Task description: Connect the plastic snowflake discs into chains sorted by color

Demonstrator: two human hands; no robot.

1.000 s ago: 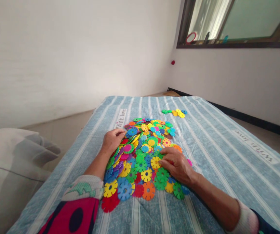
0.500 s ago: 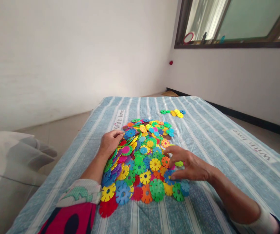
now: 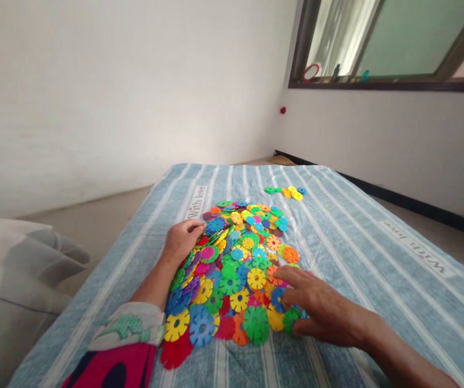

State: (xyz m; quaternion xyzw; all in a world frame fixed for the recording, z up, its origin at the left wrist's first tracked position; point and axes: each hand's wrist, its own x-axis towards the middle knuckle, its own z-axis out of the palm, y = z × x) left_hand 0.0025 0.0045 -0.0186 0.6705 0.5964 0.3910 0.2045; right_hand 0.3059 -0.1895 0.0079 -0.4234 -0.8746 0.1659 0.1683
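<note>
A heap of colourful plastic snowflake discs [image 3: 235, 269] lies on a blue striped bedspread [image 3: 357, 242]. My left hand [image 3: 181, 240] rests at the heap's left edge, fingers curled against the discs. On the heap's near right side lies my right hand [image 3: 320, 310], fingers stretched over the discs, thumb by a green disc [image 3: 292, 318]. Nothing is lifted in either hand.
A small separate cluster of discs [image 3: 286, 191] lies further back on the bedspread. A grey pillow [image 3: 17, 285] sits at the left. White walls, bare floor and a window [image 3: 389, 40] surround the bed.
My right hand has slid nearer and rightward along the heap's edge, dragging discs toward me. The left hand has hardly moved. The view tilted slightly.
</note>
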